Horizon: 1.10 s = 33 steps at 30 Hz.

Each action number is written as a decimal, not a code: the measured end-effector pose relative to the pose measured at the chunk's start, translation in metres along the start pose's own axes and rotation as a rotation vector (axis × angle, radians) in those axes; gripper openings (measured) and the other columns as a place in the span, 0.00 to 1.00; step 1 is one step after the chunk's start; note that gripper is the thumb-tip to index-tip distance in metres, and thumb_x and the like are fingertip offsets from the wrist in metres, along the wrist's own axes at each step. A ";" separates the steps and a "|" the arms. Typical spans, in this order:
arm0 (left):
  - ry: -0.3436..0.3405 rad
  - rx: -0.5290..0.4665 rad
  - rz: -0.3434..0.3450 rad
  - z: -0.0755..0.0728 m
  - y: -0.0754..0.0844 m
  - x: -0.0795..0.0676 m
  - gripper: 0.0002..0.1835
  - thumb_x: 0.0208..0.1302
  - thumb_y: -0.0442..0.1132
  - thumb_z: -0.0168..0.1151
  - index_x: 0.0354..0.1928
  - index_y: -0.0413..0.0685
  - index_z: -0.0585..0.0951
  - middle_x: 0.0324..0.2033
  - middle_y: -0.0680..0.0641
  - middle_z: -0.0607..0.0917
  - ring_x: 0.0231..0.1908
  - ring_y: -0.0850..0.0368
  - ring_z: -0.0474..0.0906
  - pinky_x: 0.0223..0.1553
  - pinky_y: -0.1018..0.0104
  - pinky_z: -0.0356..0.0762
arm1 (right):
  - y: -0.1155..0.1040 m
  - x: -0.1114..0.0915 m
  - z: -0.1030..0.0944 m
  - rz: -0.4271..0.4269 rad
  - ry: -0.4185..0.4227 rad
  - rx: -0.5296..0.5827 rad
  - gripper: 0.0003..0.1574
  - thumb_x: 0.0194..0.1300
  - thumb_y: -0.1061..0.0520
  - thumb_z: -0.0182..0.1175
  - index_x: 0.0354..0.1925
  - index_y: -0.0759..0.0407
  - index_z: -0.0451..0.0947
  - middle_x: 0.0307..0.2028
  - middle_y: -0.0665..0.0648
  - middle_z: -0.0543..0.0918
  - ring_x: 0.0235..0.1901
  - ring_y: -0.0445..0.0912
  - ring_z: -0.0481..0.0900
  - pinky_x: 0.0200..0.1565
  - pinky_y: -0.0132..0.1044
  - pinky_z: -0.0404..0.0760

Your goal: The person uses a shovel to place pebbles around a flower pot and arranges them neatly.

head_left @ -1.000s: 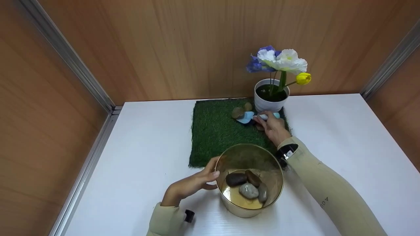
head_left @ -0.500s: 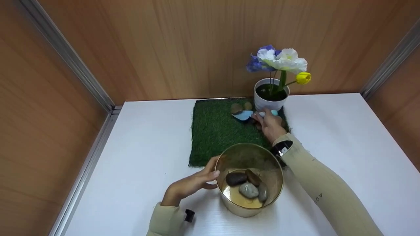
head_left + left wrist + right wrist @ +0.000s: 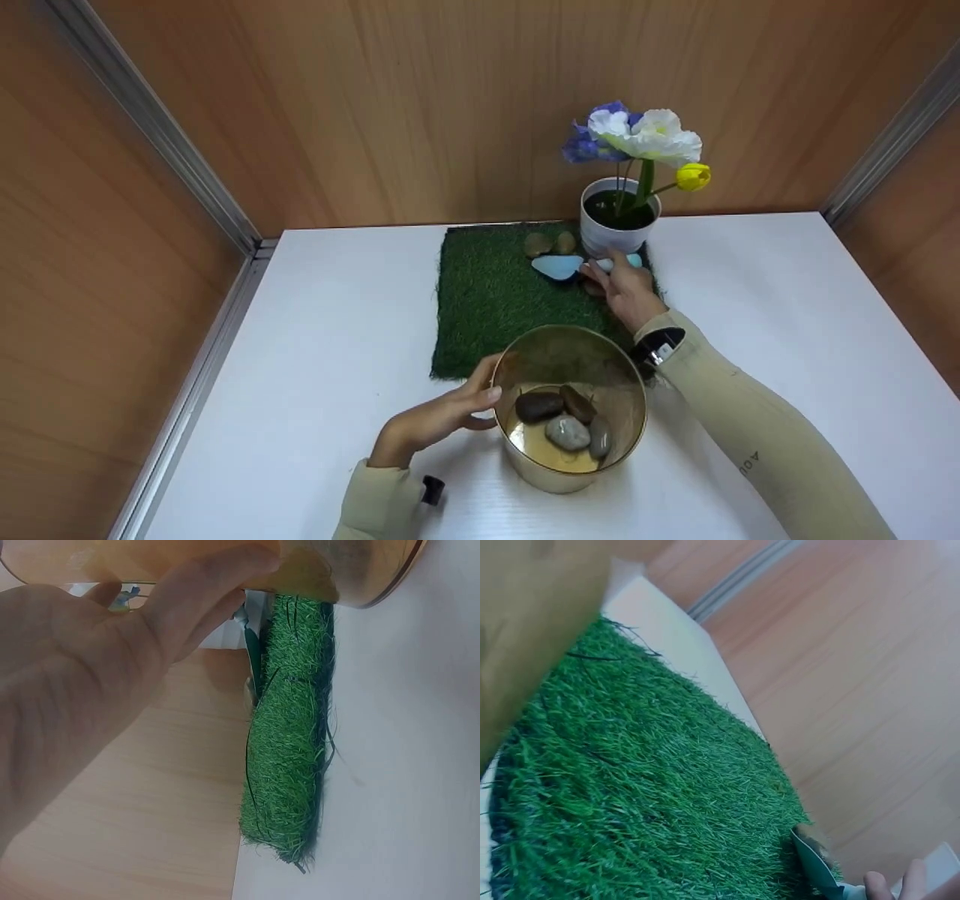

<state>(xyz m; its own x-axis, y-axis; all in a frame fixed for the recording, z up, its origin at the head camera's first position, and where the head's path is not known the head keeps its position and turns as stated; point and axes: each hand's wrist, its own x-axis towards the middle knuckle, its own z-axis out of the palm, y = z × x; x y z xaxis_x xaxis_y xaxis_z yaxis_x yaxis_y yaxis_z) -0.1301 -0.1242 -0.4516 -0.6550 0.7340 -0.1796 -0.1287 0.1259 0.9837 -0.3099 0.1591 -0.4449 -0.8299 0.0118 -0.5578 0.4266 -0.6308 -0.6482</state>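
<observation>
My left hand [image 3: 442, 416] grips the left side of a gold-coloured round container [image 3: 555, 480], thumb by its rim. Several stones [image 3: 538, 407] lie at its bottom. My right hand [image 3: 628, 289] holds a small garden trowel [image 3: 557, 268] by its pale handle, just in front of the white flowerpot. The blue blade points left, low over the green turf mat [image 3: 495, 315]. Behind the blade sit two brownish stones [image 3: 537, 244]; another brown stone [image 3: 592, 288] is partly hidden under the right hand. In the right wrist view, the trowel [image 3: 814, 862] overlaps a stone [image 3: 817, 840].
A white flowerpot [image 3: 615, 241] with purple, white and yellow flowers [image 3: 656, 139] stands at the mat's back right corner. Wooden panels [image 3: 420, 112] rise behind and at both sides of the white table [image 3: 337, 315].
The trowel blade has swung left, then come slightly back to the right with the right hand. The larger stone behind it has shifted a little left and back. My left hand stays put.
</observation>
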 end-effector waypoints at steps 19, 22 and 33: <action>0.009 0.007 -0.009 0.001 -0.001 0.001 0.27 0.72 0.54 0.37 0.70 0.72 0.45 0.70 0.54 0.41 0.68 0.51 0.46 0.56 0.50 0.66 | -0.021 -0.073 -0.040 0.032 -0.249 0.093 0.18 0.71 0.56 0.48 0.52 0.68 0.70 0.61 0.65 0.60 0.59 0.57 0.68 0.54 0.34 0.70; 0.013 0.008 -0.011 0.001 -0.001 0.000 0.28 0.72 0.54 0.37 0.70 0.72 0.45 0.70 0.53 0.41 0.68 0.50 0.46 0.56 0.50 0.67 | -0.027 -0.087 -0.046 0.045 -0.298 0.089 0.19 0.70 0.56 0.50 0.52 0.69 0.72 0.60 0.65 0.63 0.59 0.56 0.68 0.55 0.35 0.69; 0.008 0.009 0.005 0.001 -0.001 0.001 0.27 0.73 0.52 0.36 0.70 0.72 0.44 0.70 0.54 0.41 0.68 0.50 0.47 0.56 0.50 0.66 | -0.059 -0.138 -0.055 0.088 -0.563 0.023 0.22 0.70 0.57 0.51 0.57 0.70 0.69 0.59 0.69 0.69 0.57 0.57 0.69 0.55 0.34 0.68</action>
<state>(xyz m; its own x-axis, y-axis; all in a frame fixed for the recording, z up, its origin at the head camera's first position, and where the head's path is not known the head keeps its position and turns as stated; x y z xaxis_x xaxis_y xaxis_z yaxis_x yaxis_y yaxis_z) -0.1298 -0.1232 -0.4530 -0.6612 0.7295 -0.1751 -0.1191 0.1284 0.9845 -0.2007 0.2375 -0.3583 -0.8578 -0.4531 -0.2426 0.5002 -0.6276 -0.5966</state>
